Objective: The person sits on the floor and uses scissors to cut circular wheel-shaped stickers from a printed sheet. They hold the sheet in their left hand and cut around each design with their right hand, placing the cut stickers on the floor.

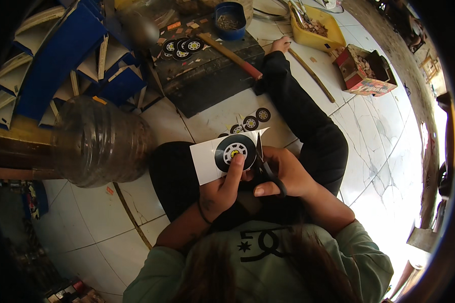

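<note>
Above my lap my left hand [226, 186] pinches a white paper sheet [203, 164], its thumb lying on a printed black wheel picture [222, 155] with a white and yellow centre. My right hand [290, 174] grips dark-handled scissors [269, 171] by the loops. Their blades point away from me at the right edge of the wheel picture, where a strip of paper curls up. Just beyond the sheet, several cut-out wheel pictures [251, 122] lie on the tiles between my legs.
A dark low box [207, 86] ahead bears more wheel cut-outs [193, 45], a hammer [232, 56] and a blue tub [229, 20]. A clear plastic jar [103, 141] and blue bins [55, 55] stand left. Far right are a yellow basin [316, 38], a stick [312, 76] and a red carton [364, 73].
</note>
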`<move>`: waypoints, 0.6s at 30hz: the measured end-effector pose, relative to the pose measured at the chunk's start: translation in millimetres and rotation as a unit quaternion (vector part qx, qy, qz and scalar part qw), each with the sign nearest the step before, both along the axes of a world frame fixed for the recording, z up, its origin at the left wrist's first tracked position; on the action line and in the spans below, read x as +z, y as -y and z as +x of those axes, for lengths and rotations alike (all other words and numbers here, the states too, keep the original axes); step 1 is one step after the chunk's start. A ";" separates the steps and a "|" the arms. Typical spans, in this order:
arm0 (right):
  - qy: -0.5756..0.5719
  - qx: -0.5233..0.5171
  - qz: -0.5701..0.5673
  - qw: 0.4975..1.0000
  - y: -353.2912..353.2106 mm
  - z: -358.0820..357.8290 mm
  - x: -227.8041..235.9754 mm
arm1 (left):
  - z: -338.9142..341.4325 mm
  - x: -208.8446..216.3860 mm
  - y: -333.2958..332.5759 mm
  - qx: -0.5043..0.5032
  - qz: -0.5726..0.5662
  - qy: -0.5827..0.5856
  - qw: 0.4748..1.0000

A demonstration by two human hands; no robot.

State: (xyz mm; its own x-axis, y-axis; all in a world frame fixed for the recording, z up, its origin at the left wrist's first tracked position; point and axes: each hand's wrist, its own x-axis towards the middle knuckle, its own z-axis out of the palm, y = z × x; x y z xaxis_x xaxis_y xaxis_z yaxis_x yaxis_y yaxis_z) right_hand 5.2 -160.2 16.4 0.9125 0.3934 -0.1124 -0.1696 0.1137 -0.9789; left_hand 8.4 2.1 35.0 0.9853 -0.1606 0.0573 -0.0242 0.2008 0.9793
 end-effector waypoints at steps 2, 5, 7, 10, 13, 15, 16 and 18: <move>-0.001 0.001 0.003 1.000 -1.5 -0.5 1.2 | -1.7 0.1 -0.6 0.005 0.007 0.005 1.000; -0.008 0.003 -0.021 1.000 -1.8 -1.5 3.3 | -0.9 -0.7 -4.6 -0.011 0.047 0.064 0.997; -0.004 -0.005 -0.019 1.000 -3.4 -2.6 4.0 | -2.3 -1.7 -5.6 -0.015 0.046 0.060 0.997; -0.003 -0.016 -0.017 1.000 -6.3 -5.0 4.9 | -3.6 -4.2 -6.4 -0.008 0.050 0.053 0.997; -0.004 -0.031 0.007 0.999 -10.4 -7.7 5.6 | -5.5 -6.2 -6.1 0.003 0.049 0.046 0.998; -0.008 -0.039 0.020 0.999 -12.7 -8.9 6.2 | -6.3 -7.2 -5.4 0.011 0.049 0.047 0.998; -0.012 -0.040 0.022 0.999 -13.5 -9.4 6.6 | -6.6 -7.3 -5.1 0.016 0.051 0.051 0.997; -0.017 -0.039 0.016 0.999 -13.9 -9.8 8.0 | -6.6 -7.1 -5.6 0.020 0.059 0.063 0.996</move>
State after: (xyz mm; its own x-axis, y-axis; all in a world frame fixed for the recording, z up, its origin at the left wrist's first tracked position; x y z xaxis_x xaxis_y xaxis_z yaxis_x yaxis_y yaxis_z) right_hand -4.6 -146.3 24.4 0.9362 0.3255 -0.1328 -0.1925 0.1583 -0.9685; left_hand 1.8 7.6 27.9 0.9773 -0.1351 0.1630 -0.1531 0.0808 0.9849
